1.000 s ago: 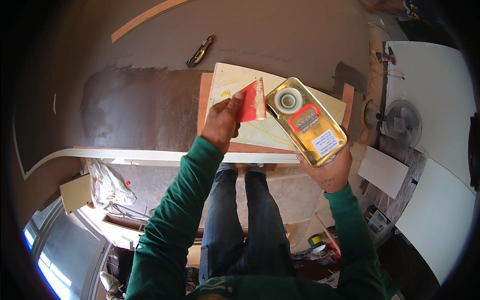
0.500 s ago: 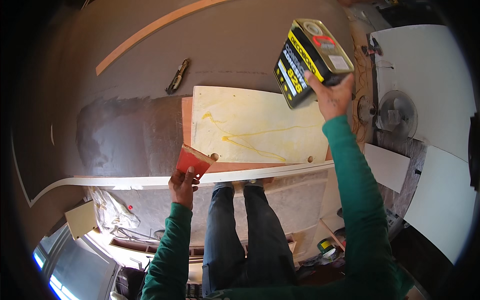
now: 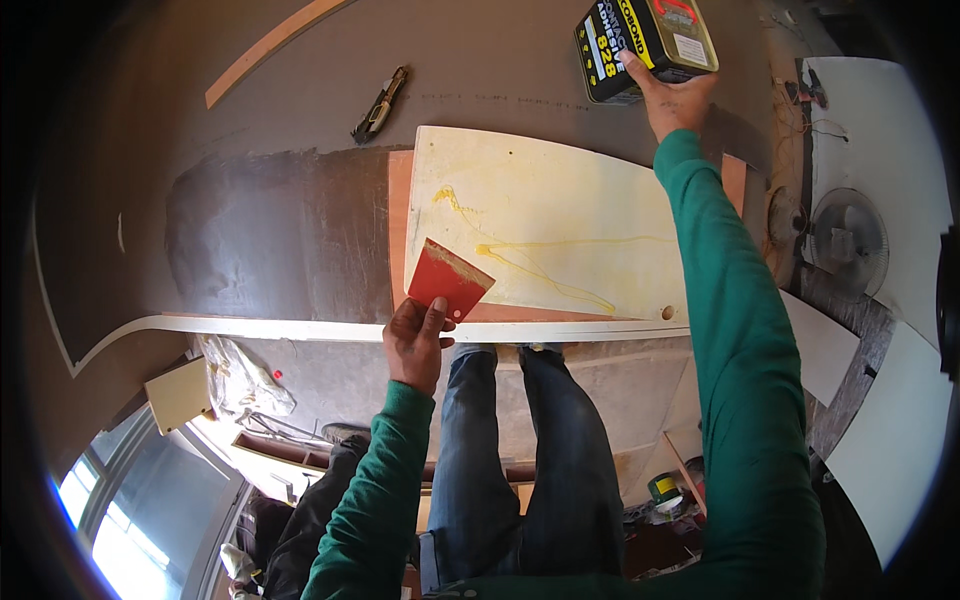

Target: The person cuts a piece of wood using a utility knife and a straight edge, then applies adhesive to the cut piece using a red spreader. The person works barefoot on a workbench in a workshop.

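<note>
My left hand [image 3: 418, 340] pinches a red flat spreader [image 3: 452, 280] with dried residue along its far edge. The spreader is over the near left corner of a cream board [image 3: 560, 200], where thin lines of yellow glue [image 3: 560, 243] run across the face. At the far right, my right hand [image 3: 680, 102] grips the side of a rectangular black and yellow adhesive tin [image 3: 640, 50] with a red handle on top. The tin is at the brown sheet beyond the board; whether its base rests there I cannot tell.
A utility knife [image 3: 380, 105] lies on the large brown sheet [image 3: 480, 60], beside a wooden strip [image 3: 270, 50]. A dark, wet-looking patch [image 3: 270, 235] spreads left of the board. A fan [image 3: 848, 243] stands at right. At lower left is another person's dark trouser leg [image 3: 325, 490].
My right hand has carried the tin farther away, past the board, and it is more upright. My left hand has brought the spreader over the board's corner. A dark trouser leg has appeared at lower left.
</note>
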Demonstrator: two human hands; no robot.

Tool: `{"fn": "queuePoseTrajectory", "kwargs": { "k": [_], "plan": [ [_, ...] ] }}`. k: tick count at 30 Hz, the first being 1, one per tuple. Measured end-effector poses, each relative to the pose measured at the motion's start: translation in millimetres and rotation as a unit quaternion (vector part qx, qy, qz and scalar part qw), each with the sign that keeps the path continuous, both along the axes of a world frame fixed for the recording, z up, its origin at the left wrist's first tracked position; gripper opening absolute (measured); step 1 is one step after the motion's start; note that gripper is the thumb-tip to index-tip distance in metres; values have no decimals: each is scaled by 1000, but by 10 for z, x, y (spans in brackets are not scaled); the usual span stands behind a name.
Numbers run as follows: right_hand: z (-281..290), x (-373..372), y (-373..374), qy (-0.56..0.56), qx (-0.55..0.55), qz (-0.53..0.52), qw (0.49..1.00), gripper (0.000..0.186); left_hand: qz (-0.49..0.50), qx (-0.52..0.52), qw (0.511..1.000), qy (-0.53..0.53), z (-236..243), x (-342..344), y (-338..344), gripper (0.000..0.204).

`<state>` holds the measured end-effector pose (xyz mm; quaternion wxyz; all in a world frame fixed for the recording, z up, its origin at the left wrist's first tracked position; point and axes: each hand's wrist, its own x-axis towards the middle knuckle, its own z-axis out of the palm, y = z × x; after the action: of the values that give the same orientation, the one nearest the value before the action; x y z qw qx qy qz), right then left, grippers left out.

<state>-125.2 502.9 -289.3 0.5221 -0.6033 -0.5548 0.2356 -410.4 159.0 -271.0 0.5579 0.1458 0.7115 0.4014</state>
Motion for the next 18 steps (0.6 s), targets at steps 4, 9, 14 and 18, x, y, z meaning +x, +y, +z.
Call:
{"fn": "queuePoseTrajectory", "kwargs": {
  "k": [4, 9, 14, 18],
  "plan": [
    [154, 116, 42, 11, -38, 24, 999, 95, -15, 19, 999, 47, -99, 203, 120, 32],
    [358, 472, -147, -73, -97, -39, 992, 87, -30, 43, 996, 69, -7, 647, 293, 31],
    [468, 490, -1723, -197, -100, 230, 948, 72, -44, 45, 988, 140, 117, 1208, 477, 27],
    [756, 698, -2728, -197, -214, 304, 907, 72, -125, 82, 980, 133, 206, 1916, 593, 24]
  ]
}}
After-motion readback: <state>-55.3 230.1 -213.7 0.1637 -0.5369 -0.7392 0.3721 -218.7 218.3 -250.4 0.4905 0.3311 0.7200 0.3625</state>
